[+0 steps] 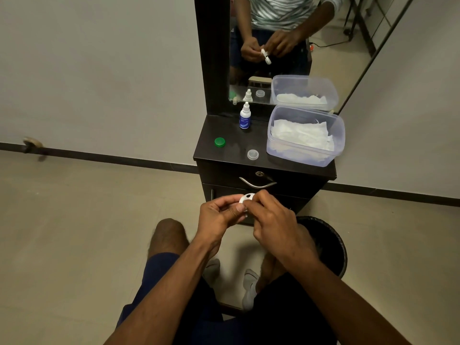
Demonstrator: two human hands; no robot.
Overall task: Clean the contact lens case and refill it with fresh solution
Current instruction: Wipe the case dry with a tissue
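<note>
- Left hand (219, 212) and right hand (276, 224): fingers (261, 195) pinch the lens case (247, 197) above the bin (331, 242)
- Risk: loose pinch drops it into the bin
- Solution bottle (245, 116) stands capless on the bench (211, 131); a knock spills it

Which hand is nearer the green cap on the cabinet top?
Left. The left hand is below the green cap, almost straight under it in the picture; the right hand is farther off to the right.

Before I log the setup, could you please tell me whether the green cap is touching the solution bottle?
Apart. The head view shows bare dark tabletop between the green cap and the solution bottle.
</note>
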